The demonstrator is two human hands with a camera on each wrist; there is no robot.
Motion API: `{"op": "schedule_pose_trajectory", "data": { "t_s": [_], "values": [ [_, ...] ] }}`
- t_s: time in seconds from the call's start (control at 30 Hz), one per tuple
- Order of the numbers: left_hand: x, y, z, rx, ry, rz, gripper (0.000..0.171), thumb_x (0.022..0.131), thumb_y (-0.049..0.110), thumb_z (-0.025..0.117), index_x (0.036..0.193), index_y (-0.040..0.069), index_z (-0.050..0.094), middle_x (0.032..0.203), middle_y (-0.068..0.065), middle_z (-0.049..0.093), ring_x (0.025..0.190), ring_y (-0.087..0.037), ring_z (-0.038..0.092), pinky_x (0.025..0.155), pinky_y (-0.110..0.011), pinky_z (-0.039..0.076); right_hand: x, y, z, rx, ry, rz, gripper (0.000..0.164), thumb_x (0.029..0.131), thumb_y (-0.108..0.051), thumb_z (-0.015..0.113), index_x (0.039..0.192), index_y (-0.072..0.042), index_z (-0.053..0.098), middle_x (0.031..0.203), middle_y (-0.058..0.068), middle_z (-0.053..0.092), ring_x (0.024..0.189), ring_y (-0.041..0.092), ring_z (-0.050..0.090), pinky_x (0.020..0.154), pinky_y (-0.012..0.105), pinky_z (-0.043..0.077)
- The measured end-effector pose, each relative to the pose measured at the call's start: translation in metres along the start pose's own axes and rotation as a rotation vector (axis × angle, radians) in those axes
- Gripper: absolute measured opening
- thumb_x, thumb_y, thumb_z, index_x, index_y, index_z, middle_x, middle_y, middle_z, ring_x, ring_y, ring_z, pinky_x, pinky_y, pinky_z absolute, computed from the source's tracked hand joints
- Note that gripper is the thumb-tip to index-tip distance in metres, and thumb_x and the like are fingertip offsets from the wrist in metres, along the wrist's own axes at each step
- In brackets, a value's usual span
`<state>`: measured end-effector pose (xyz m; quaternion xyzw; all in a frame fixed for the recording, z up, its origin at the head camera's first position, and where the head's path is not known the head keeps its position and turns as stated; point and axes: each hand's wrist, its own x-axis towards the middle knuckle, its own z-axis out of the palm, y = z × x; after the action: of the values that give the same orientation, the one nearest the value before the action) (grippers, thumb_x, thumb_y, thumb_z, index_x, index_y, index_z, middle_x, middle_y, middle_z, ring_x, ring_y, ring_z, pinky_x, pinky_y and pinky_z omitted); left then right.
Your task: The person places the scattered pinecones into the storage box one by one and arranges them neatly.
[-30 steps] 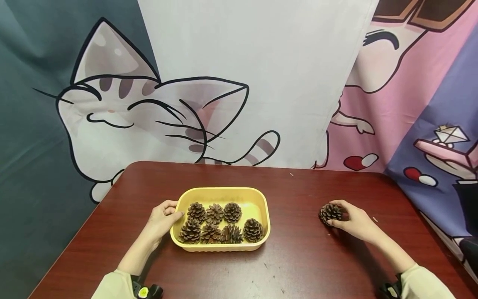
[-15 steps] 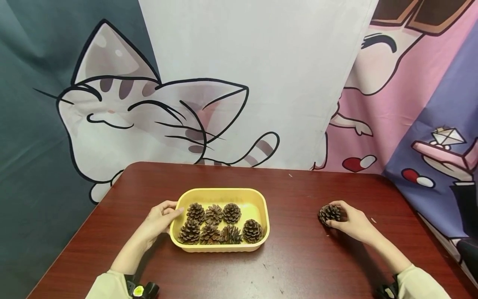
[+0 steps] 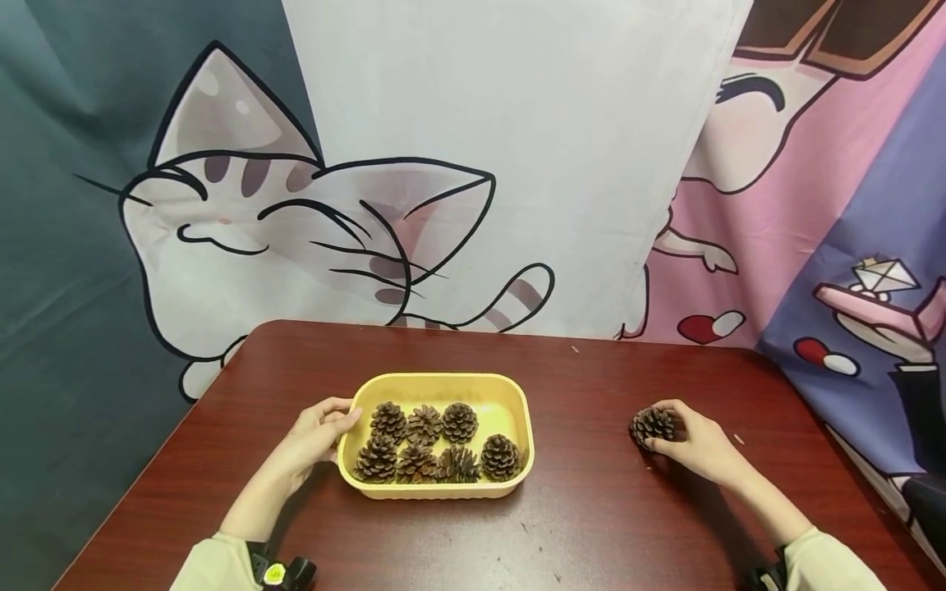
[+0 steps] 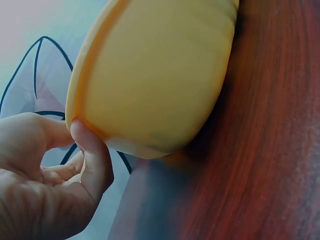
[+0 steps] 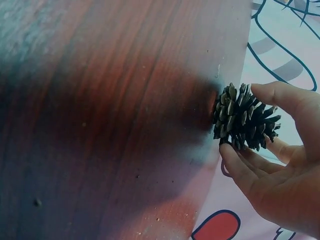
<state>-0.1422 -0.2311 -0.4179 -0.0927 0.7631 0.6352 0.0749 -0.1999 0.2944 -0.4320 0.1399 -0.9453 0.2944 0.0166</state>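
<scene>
In the head view a yellow plastic tub (image 3: 436,491) stands on the table, with several brown pine cones (image 3: 460,423) inside it. My left hand (image 3: 314,435) pinches the tub's left rim; the left wrist view shows the thumb (image 4: 95,155) against the tub's outer side (image 4: 155,75). Well to the right, my right hand (image 3: 700,443) holds a single pine cone (image 3: 652,428) between thumb and fingers. From the right wrist that same pine cone (image 5: 242,117) appears at the table surface; whether it touches cannot be told.
The dark red wooden table (image 3: 576,509) has small specks and bits of debris on it. Behind it hangs a cloth backdrop (image 3: 576,164) printed with a cartoon cat. A black strap with a device (image 3: 284,573) sits on the left wrist.
Both hands keep their grips, and the tub and pine cones stay practically where they were. The left forearm has shifted slightly left; the head view has moved a little.
</scene>
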Motion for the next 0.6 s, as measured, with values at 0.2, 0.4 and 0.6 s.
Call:
{"op": "schedule_pose_trajectory", "data": {
  "t_s": [0.2, 0.4, 0.6],
  "values": [
    [0.001, -0.002, 0.002, -0.041, 0.020, -0.012, 0.040, 0.095, 0.021, 0.052, 0.125, -0.004, 0.043, 0.089, -0.003, 0.064, 0.074, -0.015, 0.063, 0.061, -0.031, 0.055, 0.001, 0.001, 0.001, -0.004, 0.007, -0.018, 0.050, 0.074, -0.025, 0.077, 0.114, -0.007, 0.053, 0.107, 0.023, 0.061, 0.092, 0.036, 0.064, 0.076, 0.048, 0.053],
    [0.003, -0.001, 0.004, -0.102, 0.014, -0.040, 0.036, 0.095, 0.018, 0.050, 0.124, -0.003, 0.042, 0.094, -0.003, 0.063, 0.077, -0.017, 0.063, 0.060, -0.031, 0.054, 0.001, -0.003, 0.000, 0.020, 0.047, -0.030, 0.050, 0.074, -0.025, 0.078, 0.115, -0.009, 0.053, 0.110, 0.023, 0.060, 0.092, 0.035, 0.065, 0.074, 0.043, 0.054],
    [0.003, 0.000, 0.005, -0.128, 0.016, -0.059, 0.034, 0.095, 0.016, 0.049, 0.123, -0.002, 0.042, 0.091, -0.002, 0.062, 0.076, -0.016, 0.063, 0.058, -0.030, 0.053, 0.007, -0.015, 0.002, 0.020, 0.104, -0.076, 0.049, 0.074, -0.027, 0.078, 0.116, -0.014, 0.055, 0.112, 0.015, 0.062, 0.095, 0.031, 0.065, 0.074, 0.031, 0.052]
  ]
}}
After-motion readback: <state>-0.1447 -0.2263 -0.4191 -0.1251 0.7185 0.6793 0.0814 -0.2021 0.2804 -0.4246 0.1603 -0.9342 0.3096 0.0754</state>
